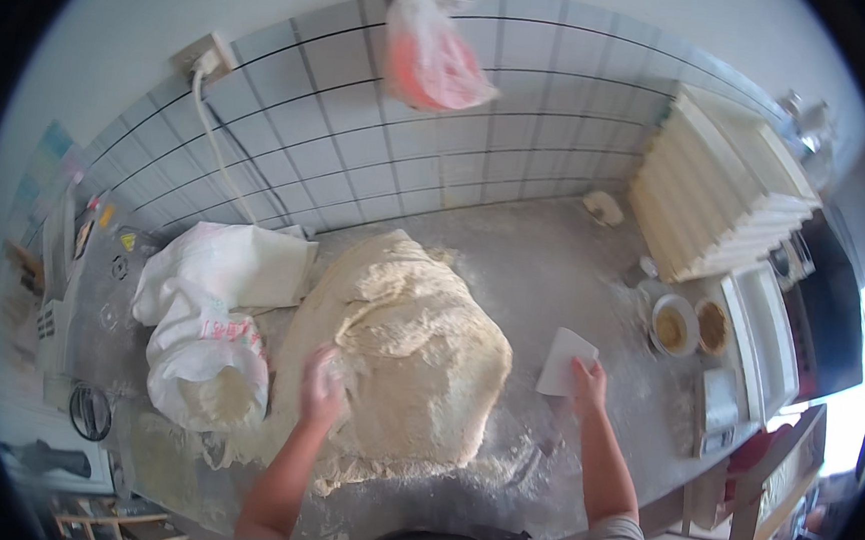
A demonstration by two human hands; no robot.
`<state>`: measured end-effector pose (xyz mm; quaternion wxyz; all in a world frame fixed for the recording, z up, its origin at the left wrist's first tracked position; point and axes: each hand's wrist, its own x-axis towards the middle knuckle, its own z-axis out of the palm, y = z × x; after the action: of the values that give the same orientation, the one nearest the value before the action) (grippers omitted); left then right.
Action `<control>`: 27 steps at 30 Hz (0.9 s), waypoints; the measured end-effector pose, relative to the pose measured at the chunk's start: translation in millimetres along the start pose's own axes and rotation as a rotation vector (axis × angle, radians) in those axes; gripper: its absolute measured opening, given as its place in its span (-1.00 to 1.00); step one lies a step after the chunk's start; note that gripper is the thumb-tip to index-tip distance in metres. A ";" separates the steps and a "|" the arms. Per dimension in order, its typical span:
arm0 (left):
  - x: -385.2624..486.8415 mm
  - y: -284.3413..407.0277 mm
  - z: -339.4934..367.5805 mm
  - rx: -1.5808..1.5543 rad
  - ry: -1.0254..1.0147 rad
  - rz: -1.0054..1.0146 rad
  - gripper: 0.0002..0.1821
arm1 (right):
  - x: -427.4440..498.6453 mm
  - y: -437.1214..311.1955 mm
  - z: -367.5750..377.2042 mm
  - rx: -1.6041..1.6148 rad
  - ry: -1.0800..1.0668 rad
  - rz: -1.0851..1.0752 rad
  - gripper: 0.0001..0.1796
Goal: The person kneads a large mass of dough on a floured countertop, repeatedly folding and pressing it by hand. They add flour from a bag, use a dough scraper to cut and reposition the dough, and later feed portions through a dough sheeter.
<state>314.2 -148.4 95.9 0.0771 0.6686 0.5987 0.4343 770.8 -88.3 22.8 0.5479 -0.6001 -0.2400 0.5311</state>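
A large mound of dough point(426, 367) lies on the floured grey worktop point(553, 271) before me, its top folded and rough. My left hand point(323, 386) is at the dough's left side; it is blurred, and I cannot tell whether it grips any dough. To the right of the mound, my right hand point(588, 382) holds a white flat dough scraper point(567, 361) by its right edge, apart from the dough. Loose flour and dough crumbs point(494, 470) lie along the near edge of the mound. An open white sack of flour point(217, 398) stands left of my left hand.
Stacked white trays point(709, 184) stand at the back right. Nearer are a white bowl point(674, 326), a brown-filled bowl point(712, 327) and a metal scale-like device point(717, 410). A metal machine point(111, 300) is at the left. A plastic bag point(436, 56) hangs above the tiled wall's middle.
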 end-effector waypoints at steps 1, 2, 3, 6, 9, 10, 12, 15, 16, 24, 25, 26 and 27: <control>-18.7 -21.4 -27.1 0.262 0.108 -0.030 -0.72 | 14.4 -1.9 0.7 -0.309 0.156 -0.127 -0.72; -32.7 -46.2 -50.3 0.225 0.321 -0.048 -0.70 | 24.5 0.0 4.6 -0.682 0.339 -0.211 -0.71; -50.9 -70.2 -75.1 0.281 0.428 -0.392 -0.66 | 34.1 -2.1 6.1 -0.574 0.231 -0.173 -0.69; -81.6 -157.9 -123.0 0.707 0.417 -0.526 -0.40 | 41.6 9.1 26.0 -1.260 0.325 -0.636 -0.72; -87.5 -242.0 -126.5 0.460 0.098 -0.813 -0.20 | 36.2 14.9 43.0 -1.377 0.130 -0.666 -0.78; -87.0 -263.0 -121.9 0.329 0.017 -0.844 -0.21 | 34.5 16.4 49.0 -1.399 0.158 -0.615 -0.80; -84.6 -288.0 -118.4 0.178 -0.005 -0.883 -0.23 | 32.4 15.1 54.9 -1.402 0.165 -0.587 -0.81; -82.7 -275.3 -127.0 0.116 0.026 -1.147 -0.29 | 29.1 8.7 50.2 -1.379 0.105 -0.568 -0.81; -81.6 -258.6 -133.4 0.099 0.021 -1.230 -0.30 | 26.4 6.1 45.0 -1.367 0.081 -0.541 -0.81; -13.2 -29.7 -77.7 -0.791 -0.143 -1.107 -0.69 | -35.4 9.8 -1.2 -0.778 0.175 -0.388 -0.79; 5.6 -3.6 -58.1 -0.826 -0.133 -1.043 -0.67 | -42.2 9.2 -3.5 -0.758 0.140 -0.361 -0.73; 27.9 18.0 -41.5 -0.767 -0.228 -1.125 -0.65 | -46.9 8.5 -3.4 -0.771 0.122 -0.371 -0.72; 48.2 37.7 -23.1 -0.795 -0.313 -0.986 -0.67 | -50.5 6.8 -3.5 -0.787 0.108 -0.384 -0.71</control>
<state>321.8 -126.4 157.1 0.5950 0.2914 0.6106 0.4339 755.7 -135.6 34.9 0.3780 -0.7346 -0.5022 0.2555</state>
